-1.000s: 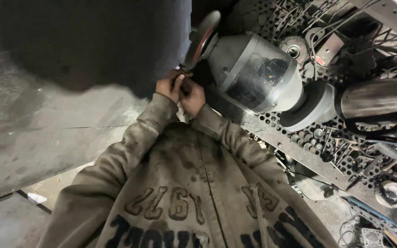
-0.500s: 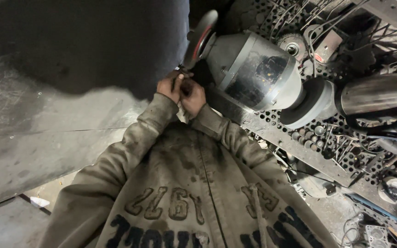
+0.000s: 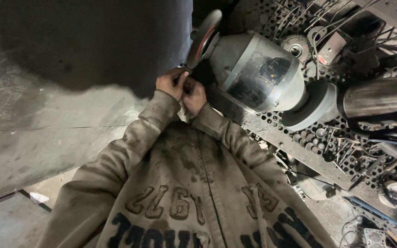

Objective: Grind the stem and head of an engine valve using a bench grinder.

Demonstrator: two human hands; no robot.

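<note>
Both hands are meeting just below the thin round grinding wheel with a red centre [image 3: 204, 37], which is sitting at the left end of a grey, dome-shaped metal motor housing [image 3: 256, 71]. The left hand [image 3: 170, 83] is reaching up out of a stained olive-brown jacket sleeve [image 3: 129, 142], its fingers [image 3: 180, 77] curling together around something small right at the wheel's lower edge — the piece itself is too small and too hidden to make out. The right hand [image 3: 194, 95] is pressing in against the left from the other side, fingers folded shut, thumb touching the left hand; whether it is sharing the same piece I cannot tell. To the right of the housing a second grey disc-shaped end [image 3: 315, 103] is sitting beside a shiny steel cylinder [image 3: 375, 96]. Beneath them a perforated dark metal desk [image 3: 299, 149] is carrying scattered rods, bolts and wires. A dull grey sheet-metal panel [image 3: 37, 124] is filling the left side — with a dark shadow across its top.
</note>
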